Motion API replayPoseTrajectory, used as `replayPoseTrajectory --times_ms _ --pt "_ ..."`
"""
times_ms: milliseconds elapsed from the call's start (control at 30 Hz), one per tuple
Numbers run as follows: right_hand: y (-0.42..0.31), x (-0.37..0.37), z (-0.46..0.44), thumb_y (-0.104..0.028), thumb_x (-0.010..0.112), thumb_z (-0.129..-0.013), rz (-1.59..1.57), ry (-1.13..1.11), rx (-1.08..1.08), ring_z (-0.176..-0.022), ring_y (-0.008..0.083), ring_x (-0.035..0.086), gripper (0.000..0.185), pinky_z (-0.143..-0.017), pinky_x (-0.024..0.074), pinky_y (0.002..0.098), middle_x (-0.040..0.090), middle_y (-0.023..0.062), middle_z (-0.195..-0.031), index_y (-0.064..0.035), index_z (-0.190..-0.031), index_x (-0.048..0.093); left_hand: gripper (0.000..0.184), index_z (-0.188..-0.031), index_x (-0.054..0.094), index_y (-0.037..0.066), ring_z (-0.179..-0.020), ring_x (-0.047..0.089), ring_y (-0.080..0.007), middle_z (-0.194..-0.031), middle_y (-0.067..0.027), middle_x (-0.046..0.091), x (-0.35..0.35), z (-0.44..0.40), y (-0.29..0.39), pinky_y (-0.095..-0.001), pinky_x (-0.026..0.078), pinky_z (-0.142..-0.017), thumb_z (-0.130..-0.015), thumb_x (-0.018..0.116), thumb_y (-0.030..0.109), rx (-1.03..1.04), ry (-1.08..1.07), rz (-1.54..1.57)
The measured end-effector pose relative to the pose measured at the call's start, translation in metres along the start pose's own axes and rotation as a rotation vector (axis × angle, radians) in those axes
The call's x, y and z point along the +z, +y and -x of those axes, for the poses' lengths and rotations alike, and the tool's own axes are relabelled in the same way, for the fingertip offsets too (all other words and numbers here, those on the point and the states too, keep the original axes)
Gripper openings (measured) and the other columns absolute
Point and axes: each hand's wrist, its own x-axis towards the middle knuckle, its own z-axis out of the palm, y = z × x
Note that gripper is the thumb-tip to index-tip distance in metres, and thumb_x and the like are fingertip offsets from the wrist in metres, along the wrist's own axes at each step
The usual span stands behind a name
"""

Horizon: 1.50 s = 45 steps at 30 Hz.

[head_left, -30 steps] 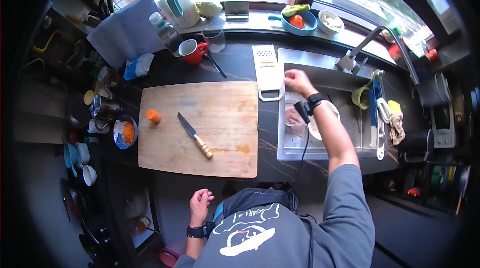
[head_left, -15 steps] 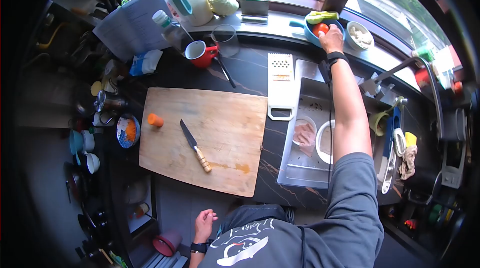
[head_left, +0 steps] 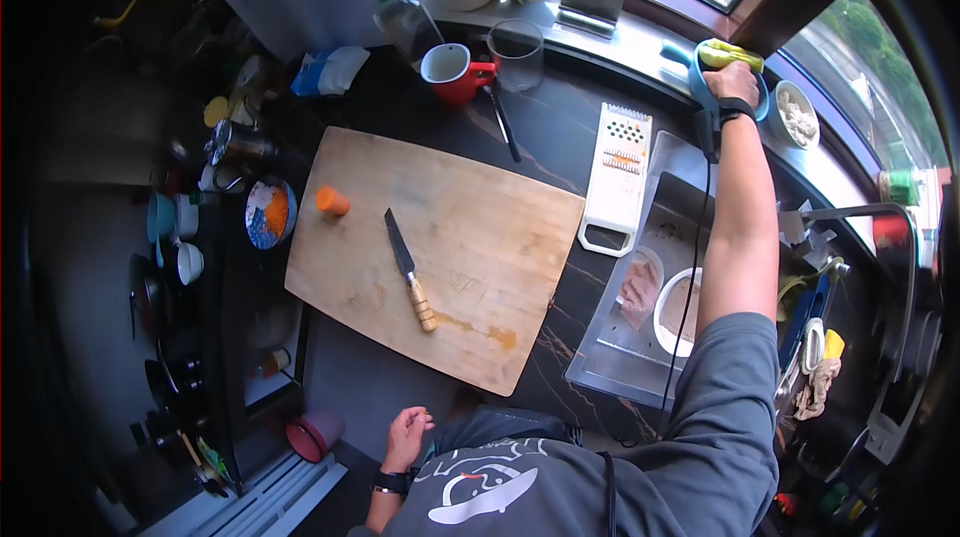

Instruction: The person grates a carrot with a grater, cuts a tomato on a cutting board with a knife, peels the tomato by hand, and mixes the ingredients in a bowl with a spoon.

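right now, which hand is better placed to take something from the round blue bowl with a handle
Likely the right hand: it is at the bowl. The left hand is well away.

There are two hands (head_left: 406, 437) (head_left: 733, 84), one knife (head_left: 402, 249), one carrot stub (head_left: 332, 202), one grater (head_left: 616, 192) and one cutting board (head_left: 480, 237).

Windowsill (head_left: 637, 33) with blue pan (head_left: 695, 77), bowl (head_left: 782, 127)

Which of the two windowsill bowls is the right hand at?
The blue bowl with the handle: the right hand is over it, while the white bowl of pale pieces beside it is untouched.
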Motion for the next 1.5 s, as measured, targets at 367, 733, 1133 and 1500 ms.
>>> replayPoseTrajectory --times_ms 367,733,1133,1500 --pt "0.037 -0.04 0.001 -0.041 0.074 -0.069 -0.208 0.475 -0.385 -0.105 0.0342 0.061 0.066 -0.093 0.0473 0.0411 0.062 0.0202 -0.113 -0.0002 -0.118 0.057 0.025 -0.111 0.057 -0.004 -0.085 0.067 -0.0162 -0.096 -0.0119 0.067 -0.014 -0.013 0.009 -0.0278 0.053 -0.076 -0.097 0.052 0.016 0.182 0.002 -0.038" --pt "-0.036 0.001 0.334 0.003 0.075 -0.057 -0.6 -0.196 -1.412 -0.103 0.0379 0.054 0.065 -0.089 0.0476 0.0421 0.056 0.0171 -0.113 -0.0052 -0.117 0.05 0.017 -0.101 0.061 -0.002 -0.079 0.069 -0.0198 -0.087 -0.0136 0.067 -0.059 -0.069 0.071 -0.03 0.055 -0.07 -0.095 0.051 0.01 0.659 -0.01 -0.223" --pt "-0.162 0.087 0.546 -0.006 0.072 -0.064 -0.313 -0.622 -1.391 -0.115 0.0333 0.051 0.061 -0.1 0.0411 0.0366 0.054 0.0171 -0.122 0.0002 -0.12 0.048 0.017 -0.105 0.06 0.0 -0.082 0.065 -0.0282 -0.09 -0.0151 0.065 -0.167 -0.154 0.128 -0.0345 0.051 -0.072 -0.091 0.058 0.009 1.046 0.023 -0.342" --pt "-0.085 0.074 0.577 -0.003 0.062 -0.074 -0.229 -0.161 -0.726 -0.101 0.036 0.051 0.043 -0.087 0.0448 0.0426 0.052 0.0184 -0.104 -0.0005 -0.115 0.05 0.058 -0.128 0.046 0.001 -0.112 0.052 -0.0352 -0.125 -0.0178 0.052 -0.144 -0.194 0.154 -0.0393 0.042 -0.097 -0.076 0.071 0.007 1.269 -0.03 -0.496"
